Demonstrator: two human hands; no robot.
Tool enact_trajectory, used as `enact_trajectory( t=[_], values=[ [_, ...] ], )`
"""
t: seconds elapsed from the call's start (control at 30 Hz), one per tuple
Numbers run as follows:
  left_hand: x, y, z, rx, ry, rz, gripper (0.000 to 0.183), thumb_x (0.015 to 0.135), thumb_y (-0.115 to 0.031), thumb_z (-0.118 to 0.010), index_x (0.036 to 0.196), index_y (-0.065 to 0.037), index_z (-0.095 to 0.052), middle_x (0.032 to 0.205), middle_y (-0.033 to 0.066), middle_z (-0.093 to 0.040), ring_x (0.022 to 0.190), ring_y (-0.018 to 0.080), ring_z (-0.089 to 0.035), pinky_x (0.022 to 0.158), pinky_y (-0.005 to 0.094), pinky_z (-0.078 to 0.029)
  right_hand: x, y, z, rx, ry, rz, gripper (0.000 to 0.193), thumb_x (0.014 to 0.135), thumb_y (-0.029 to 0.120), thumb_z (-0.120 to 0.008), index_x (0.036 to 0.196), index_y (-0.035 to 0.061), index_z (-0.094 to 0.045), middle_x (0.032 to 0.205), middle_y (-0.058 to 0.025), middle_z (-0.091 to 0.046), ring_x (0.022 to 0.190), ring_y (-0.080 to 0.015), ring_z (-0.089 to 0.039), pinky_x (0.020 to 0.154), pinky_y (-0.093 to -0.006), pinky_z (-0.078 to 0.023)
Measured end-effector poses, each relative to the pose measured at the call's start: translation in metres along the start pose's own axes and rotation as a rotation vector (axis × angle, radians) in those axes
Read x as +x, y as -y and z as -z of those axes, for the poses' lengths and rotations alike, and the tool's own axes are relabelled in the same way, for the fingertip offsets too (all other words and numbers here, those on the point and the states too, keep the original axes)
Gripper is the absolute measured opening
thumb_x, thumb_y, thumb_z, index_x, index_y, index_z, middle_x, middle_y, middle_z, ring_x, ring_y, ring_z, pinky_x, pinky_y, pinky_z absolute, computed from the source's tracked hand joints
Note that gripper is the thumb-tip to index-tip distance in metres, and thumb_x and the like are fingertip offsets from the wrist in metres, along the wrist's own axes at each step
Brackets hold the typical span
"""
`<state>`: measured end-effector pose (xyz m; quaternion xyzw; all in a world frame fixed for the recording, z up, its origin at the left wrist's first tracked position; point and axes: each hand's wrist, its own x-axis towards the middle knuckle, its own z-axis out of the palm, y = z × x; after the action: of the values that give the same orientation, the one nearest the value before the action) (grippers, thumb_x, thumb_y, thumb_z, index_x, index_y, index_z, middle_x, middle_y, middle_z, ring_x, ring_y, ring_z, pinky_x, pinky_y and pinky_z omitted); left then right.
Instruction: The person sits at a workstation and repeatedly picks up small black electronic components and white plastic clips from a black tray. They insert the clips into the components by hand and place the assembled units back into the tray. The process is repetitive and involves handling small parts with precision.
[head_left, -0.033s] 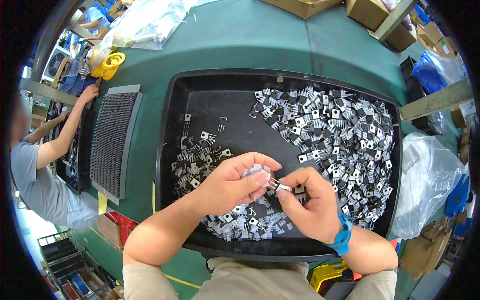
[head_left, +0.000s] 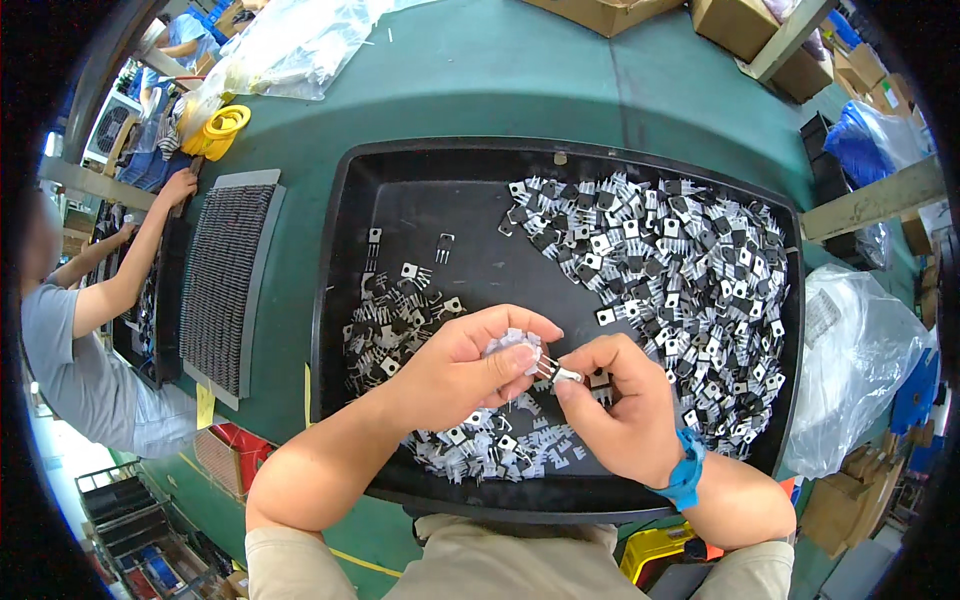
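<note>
Over the near half of a black tray [head_left: 440, 144], my left hand [head_left: 450, 368] is closed around a bunch of small whitish plastic pieces [head_left: 510, 343]. My right hand [head_left: 628, 415], with a blue band at the wrist, pinches a three-legged transistor [head_left: 567, 375] between thumb and forefinger. Its metal legs point at the plastic pieces; whether they touch is too small to tell. Beneath my hands lies a heap of whitish plastic pieces [head_left: 530, 450]. Bare transistors [head_left: 400, 325] lie at the tray's left. A large pile of transistors with whitish pieces on their legs [head_left: 680, 290] fills the right.
Left of the tray is a grey panel with dense rows of dark parts [head_left: 225, 290]. Beyond it, a co-worker [head_left: 85, 330] reaches over another dark tray. Clear plastic bags lie at the right [head_left: 850, 370] and far left [head_left: 300, 50]. Cardboard boxes [head_left: 740, 25] stand at the back.
</note>
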<state>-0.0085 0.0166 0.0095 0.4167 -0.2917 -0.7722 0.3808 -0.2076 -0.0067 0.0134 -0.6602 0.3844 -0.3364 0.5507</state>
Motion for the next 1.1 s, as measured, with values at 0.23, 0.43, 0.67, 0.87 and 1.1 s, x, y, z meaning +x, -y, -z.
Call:
enact_trajectory(
  t=[0.23,0.43,0.67,0.87,1.1],
  values=[
    [0.0006,0.0058,0.0032,0.03,0.015,-0.018,0.03,0.098,-0.019,-0.054,0.123,-0.003,-0.051,0.079,-0.0001,-0.054,0.064,0.0032,-0.046,0.05,0.0172,-0.032,-0.0024,0.0007,-0.0003,-0.016,0.003,-0.015,0.012,0.082,0.001,-0.066,0.092,0.0013,-0.059,0.075,-0.0055,-0.064,0.065,-0.0079,-0.06,0.057,-0.0241,-0.047],
    [0.0011,0.0049,0.0034,0.022,0.039,-0.024,0.03,0.097,-0.019,-0.054,0.123,-0.002,-0.052,0.081,-0.0009,-0.054,0.065,0.0032,-0.046,0.051,0.0167,-0.033,-0.0045,0.0015,-0.0005,-0.002,-0.004,-0.079,0.011,0.082,0.0,-0.066,0.092,0.0017,-0.06,0.076,-0.0057,-0.065,0.066,-0.0073,-0.06,0.058,-0.0236,-0.048],
    [0.0012,0.0052,0.0027,0.029,0.02,0.007,0.03,0.097,-0.018,-0.055,0.123,-0.002,-0.052,0.081,-0.0025,-0.053,0.067,0.0026,-0.046,0.053,0.0167,-0.035,-0.0033,0.0044,-0.0006,-0.016,0.048,-0.056,0.012,0.083,0.001,-0.065,0.093,0.0006,-0.061,0.077,-0.0061,-0.064,0.068,-0.0074,-0.059,0.059,-0.0238,-0.048],
    [0.0011,0.0082,0.0032,0.007,0.022,0.025,0.03,0.097,-0.018,-0.055,0.123,-0.004,-0.052,0.084,-0.003,-0.053,0.07,0.0026,-0.048,0.056,0.0163,-0.037,-0.0026,0.002,-0.0021,0.012,0.064,-0.119,0.01,0.083,0.001,-0.064,0.093,0.0002,-0.061,0.077,-0.0064,-0.064,0.069,-0.0085,-0.059,0.06,-0.0246,-0.048],
    [0.0007,0.0055,-0.0014,0.008,-0.036,0.065,0.023,0.098,-0.016,-0.052,0.118,-0.004,-0.053,0.082,-0.0017,-0.054,0.069,0.0035,-0.048,0.055,0.0171,-0.038,-0.0006,-0.0038,-0.0046,-0.13,0.072,0.079,0.01,0.084,0.0,-0.064,0.093,0.0,-0.062,0.078,-0.0072,-0.064,0.069,-0.0094,-0.059,0.06,-0.026,-0.047]
  ],
)
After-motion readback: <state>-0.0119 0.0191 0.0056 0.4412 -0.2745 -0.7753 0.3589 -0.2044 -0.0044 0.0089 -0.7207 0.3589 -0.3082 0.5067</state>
